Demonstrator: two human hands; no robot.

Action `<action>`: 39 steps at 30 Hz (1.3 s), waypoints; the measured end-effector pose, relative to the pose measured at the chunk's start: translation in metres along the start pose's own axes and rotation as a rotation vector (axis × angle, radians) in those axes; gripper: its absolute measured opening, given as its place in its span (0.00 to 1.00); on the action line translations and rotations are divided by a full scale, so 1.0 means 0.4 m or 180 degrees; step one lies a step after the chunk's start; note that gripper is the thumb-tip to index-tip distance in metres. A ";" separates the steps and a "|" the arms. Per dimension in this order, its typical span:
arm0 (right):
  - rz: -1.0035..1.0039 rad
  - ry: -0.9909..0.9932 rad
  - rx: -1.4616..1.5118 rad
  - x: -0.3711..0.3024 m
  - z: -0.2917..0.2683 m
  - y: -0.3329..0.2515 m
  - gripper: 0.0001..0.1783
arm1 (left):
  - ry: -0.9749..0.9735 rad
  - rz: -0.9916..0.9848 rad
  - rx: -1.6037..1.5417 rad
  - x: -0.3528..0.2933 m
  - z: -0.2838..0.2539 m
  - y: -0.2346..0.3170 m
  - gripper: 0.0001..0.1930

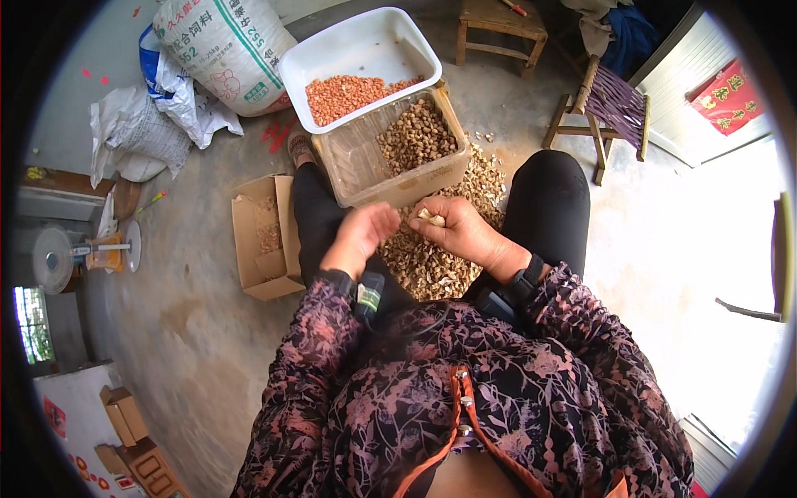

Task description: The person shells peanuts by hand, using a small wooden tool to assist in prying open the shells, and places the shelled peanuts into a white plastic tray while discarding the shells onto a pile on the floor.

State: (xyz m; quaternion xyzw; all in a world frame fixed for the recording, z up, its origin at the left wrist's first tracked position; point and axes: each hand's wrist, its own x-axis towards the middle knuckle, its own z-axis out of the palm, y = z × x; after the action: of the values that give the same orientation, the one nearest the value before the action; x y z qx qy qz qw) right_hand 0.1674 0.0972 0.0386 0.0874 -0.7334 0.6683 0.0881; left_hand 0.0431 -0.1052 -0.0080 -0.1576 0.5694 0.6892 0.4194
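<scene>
Pale peanut (432, 218), centre frame, pinched in the person's right hand (462, 227). The left hand (364, 230), slightly blurred, is loosely unfurled and seems empty. Shelling appears underway; next likely calls for the left fingers to meet it. A box's near wall (407, 190) stands just above; room opens below, over shells (425, 272).

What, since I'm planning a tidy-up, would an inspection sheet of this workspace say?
Surface: grey floor, stained in places.
Job's things: white tub of reddish kernels; plastic box of nuts; pile of shells between the legs.
Clutter: cardboard box, large sack.
Hands: left hand partly open, nothing seen in it; right hand pinching what looks like a pale shell.
Cables: nothing clearly seen.
Surroundings: fan at left, wooden stool beyond, folding stool at right.
</scene>
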 end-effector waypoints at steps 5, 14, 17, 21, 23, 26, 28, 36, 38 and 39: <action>0.0202 -0.0120 -0.0278 -0.002 0.002 0.030 0.06 | 0.0149 0.0161 0.0004 -0.021 -0.030 -0.060 0.09; 0.0187 -0.0849 -0.0841 0.002 -0.007 0.025 0.20 | 0.0203 0.0536 0.0205 0.001 -0.023 -0.072 0.08; -0.0069 -0.0665 -0.0864 -0.003 -0.001 0.031 0.08 | 0.0072 0.0539 0.0216 -0.014 -0.022 -0.054 0.09; -0.0261 -0.0557 -0.0759 -0.007 -0.002 0.052 0.09 | 0.0078 0.0739 0.0418 -0.053 -0.006 -0.028 0.10; 0.0259 -0.0738 -0.0824 -0.012 -0.014 0.069 0.11 | 0.0092 0.0743 0.0475 -0.080 -0.002 -0.022 0.10; 0.0993 -0.0573 -0.0426 -0.013 -0.017 0.097 0.11 | 0.0038 0.0782 0.0508 -0.090 0.009 -0.015 0.10; 0.0979 -0.0276 -0.0322 -0.005 -0.018 0.146 0.16 | 0.0007 0.0728 0.0475 -0.091 0.018 -0.010 0.10; 0.1740 -0.0196 0.1177 0.075 -0.119 0.094 0.34 | -0.0202 0.0890 0.0347 -0.022 0.014 0.159 0.11; 0.1743 -0.0098 0.1293 0.090 -0.131 0.086 0.34 | -0.0088 0.0864 0.0341 -0.004 0.017 0.206 0.11; 0.1783 -0.0084 0.1294 0.098 -0.142 0.077 0.34 | -0.0052 0.0897 0.0377 0.005 0.025 0.220 0.11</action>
State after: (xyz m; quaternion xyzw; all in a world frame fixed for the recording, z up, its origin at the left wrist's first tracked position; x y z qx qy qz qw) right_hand 0.1225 0.1560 0.0236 -0.0929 -0.5818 0.7979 -0.1275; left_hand -0.0223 -0.0953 0.0511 -0.0454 0.6221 0.7077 0.3317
